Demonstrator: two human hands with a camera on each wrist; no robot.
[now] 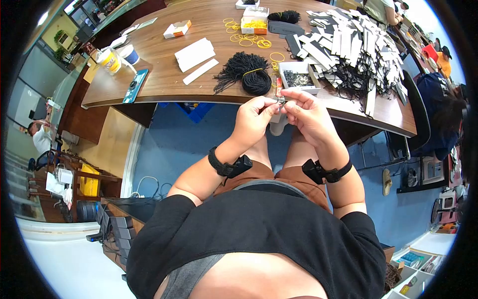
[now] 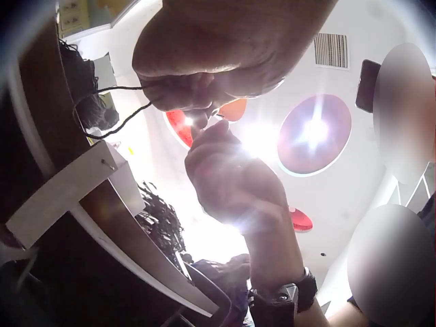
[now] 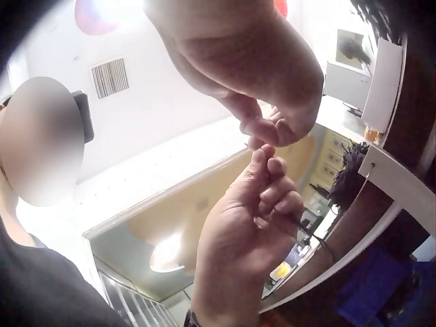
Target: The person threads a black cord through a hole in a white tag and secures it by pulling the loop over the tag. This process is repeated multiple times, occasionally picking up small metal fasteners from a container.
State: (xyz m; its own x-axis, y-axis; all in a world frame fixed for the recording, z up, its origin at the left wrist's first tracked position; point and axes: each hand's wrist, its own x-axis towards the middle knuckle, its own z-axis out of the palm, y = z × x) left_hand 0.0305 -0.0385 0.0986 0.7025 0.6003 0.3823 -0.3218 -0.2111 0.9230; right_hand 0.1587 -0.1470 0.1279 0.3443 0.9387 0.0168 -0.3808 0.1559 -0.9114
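Note:
Both hands meet in front of the table edge, fingertip to fingertip. My left hand (image 1: 252,119) pinches a black cord (image 2: 122,131), and a loop of it hangs out from the curled fingers. Thumb and forefinger of my right hand (image 1: 312,117) pinch at a small dark metal piece (image 1: 282,101) between the two hands; its exact kind I cannot tell. Just beyond the fingers, at the table edge, stands a white box (image 1: 314,84) with many small dark metal pieces in it. Beside it lies a bundle of black cords (image 1: 256,81) tied with a yellow band.
A big heap of black and white tags (image 1: 348,47) with cords covers the table's right part. Yellow rubber bands (image 1: 263,44) lie around a small box (image 1: 254,25). White cards (image 1: 194,55), a blue phone (image 1: 135,86) and cups (image 1: 108,61) stand or lie to the left.

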